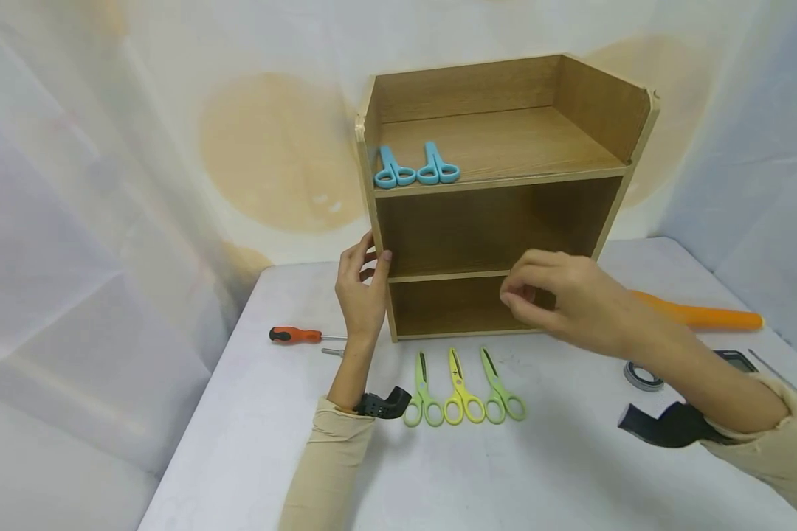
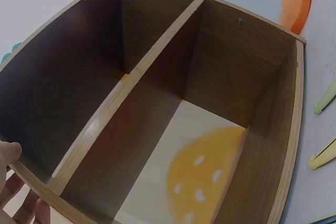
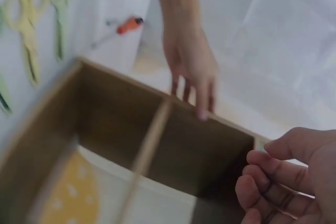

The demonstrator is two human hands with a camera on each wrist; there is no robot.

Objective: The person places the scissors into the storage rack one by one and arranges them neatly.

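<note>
- Shelf (image 1: 498,199): a wooden unit with an open front stands upright near the back of the table (image 1: 252,442), its long axis vertical. It has a top tray with raised sides and two compartments below, split by a thin board. The wood is brown, grained and matt, with paler cut edges. It is open at the back too: the wrist views look straight through to the cloth behind.
- Table: covered in a white, slightly creased cloth; the shelf sits on it, just behind a row of scissors.
- Left hand (image 1: 361,284): it is against the shelf's left side panel, thumb on the front edge and fingers curled round the outside, gripping the panel. This hand is the nearer one; the shelf lies directly to its right.
- Right hand (image 1: 558,295): it hovers in front of the lower compartment, fingers bent with the tips drawn together. I cannot tell whether it pinches anything small or touches the wood.
- Orange roll (image 1: 704,316): a smooth, tapered shape lying on the table, to the right of the shelf.
- Green and yellow scissors (image 1: 463,387): three plastic-handled pairs, blades pointing at the shelf.
- Blue scissors (image 1: 415,168): two pairs in the top tray, at its left.
- Screwdriver (image 1: 295,335): orange and black handle, left of the left hand.
- Tape roll (image 1: 640,376): small, grey, beside the right forearm.
</note>
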